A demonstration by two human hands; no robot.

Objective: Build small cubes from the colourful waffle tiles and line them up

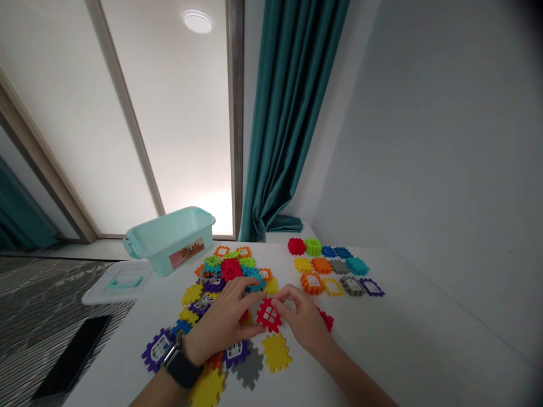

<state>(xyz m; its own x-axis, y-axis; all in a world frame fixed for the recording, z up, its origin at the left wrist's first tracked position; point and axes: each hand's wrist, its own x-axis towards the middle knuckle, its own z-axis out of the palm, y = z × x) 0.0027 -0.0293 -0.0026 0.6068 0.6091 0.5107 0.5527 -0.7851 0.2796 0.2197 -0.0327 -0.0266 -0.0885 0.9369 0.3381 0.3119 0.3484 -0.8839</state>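
A black smartwatch (181,367) sits closest, strapped on the left wrist, with the bare right forearm (360,384) slanting in from the lower edge. Just ahead, the left hand (220,322) and right hand (303,323) come together, both half-closed and curled inward, with a red window tile (268,315) between them. The right thumb and forefinger press its right edge; the left thumb meets its left edge, while the left fingers arch away over the pile. The tile lies flat-faced and almost square, so it shows no clear long axis, and it sits about midway between the hands — neither is plainly nearer.

Under and around the hands lie loose notched tiles: a yellow tile (276,352) and a grey tile (249,366) just below the red one, a purple window tile (156,350) out by the left wrist, and a red tile (326,320) partly hidden beside the right hand. A black phone (72,356) lies off to the left, low in view.

Farther on, a heaped pile of mixed tiles (224,277) rises just beyond the left hand, while a separate spread of tiles (335,271) lies to the right on the white table (394,345). Past them stand a mint plastic tub (169,240) and its lid (119,282) — then a teal curtain (288,113) against the wall.
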